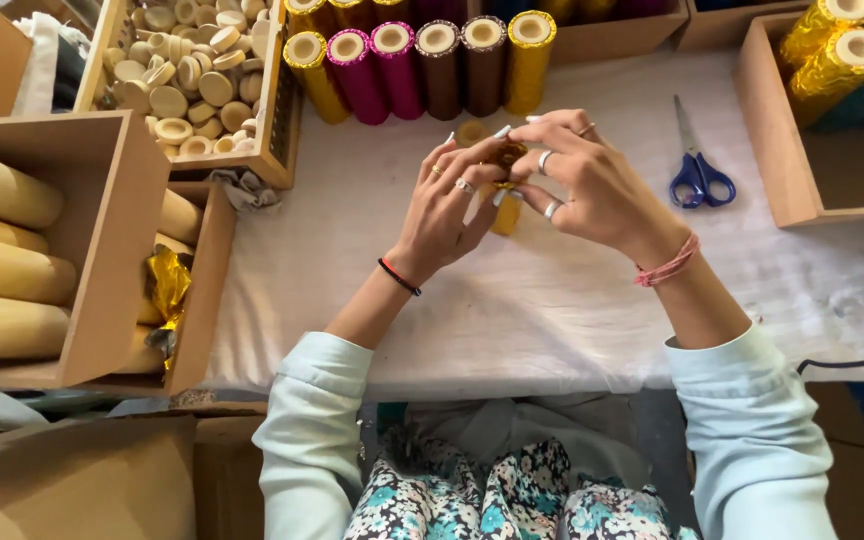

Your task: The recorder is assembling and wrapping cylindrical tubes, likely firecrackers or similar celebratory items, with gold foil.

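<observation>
Gold foil's only partway on, so you've got both hands, left hand (447,205) and right hand (582,185), pinched together on that little roller (504,190) mid-table, while six wrapped rollers (420,65) line the far edge near the scissors (697,165).

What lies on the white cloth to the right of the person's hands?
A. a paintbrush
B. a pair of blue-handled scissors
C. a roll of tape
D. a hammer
B: a pair of blue-handled scissors lies on the white cloth, just beyond the right hand, blades pointing away from the person.
</observation>
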